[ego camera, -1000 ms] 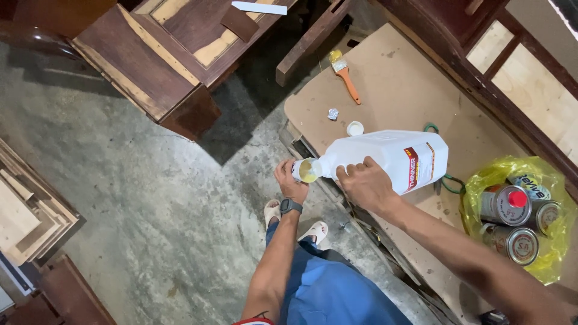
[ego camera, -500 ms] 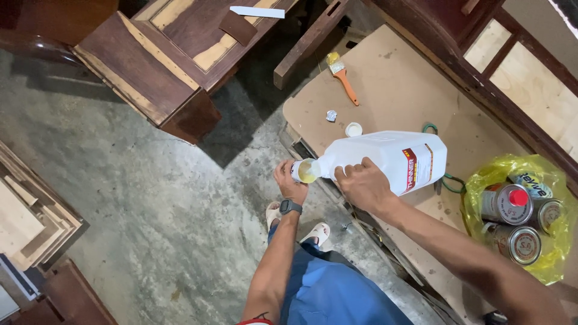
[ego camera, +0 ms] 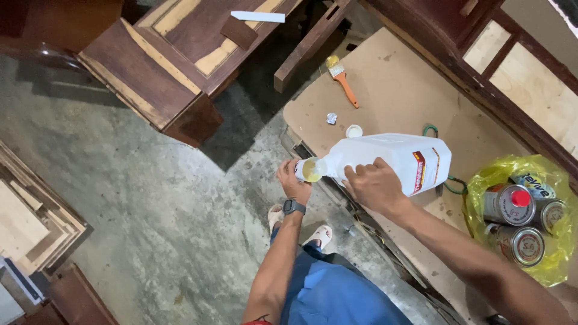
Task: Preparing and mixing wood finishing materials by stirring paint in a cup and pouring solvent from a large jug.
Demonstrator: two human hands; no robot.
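No real change from a second ago: right hand (ego camera: 374, 188) still grips the white jug (ego camera: 391, 164), tipped on its side over the tabletop (ego camera: 397, 90) edge. Left hand (ego camera: 293, 180) fingers clenched round small cup (ego camera: 308, 170) at jug's spout, yellowish liquid inside. Pour ongoing.

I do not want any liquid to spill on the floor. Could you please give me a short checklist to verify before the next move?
1. Spout over cup: the white jug is tipped with its neck at the small cup. Ok.
2. Cup grip: the left hand holds it from below. Ok.
3. Jug grip: the right hand grasps only one side. Cannot tell if firm.
4. Cup level: yellowish liquid shows near the rim. Not ok, nearly full.
5. Cap within reach: a white cap lies on the board. Ok.
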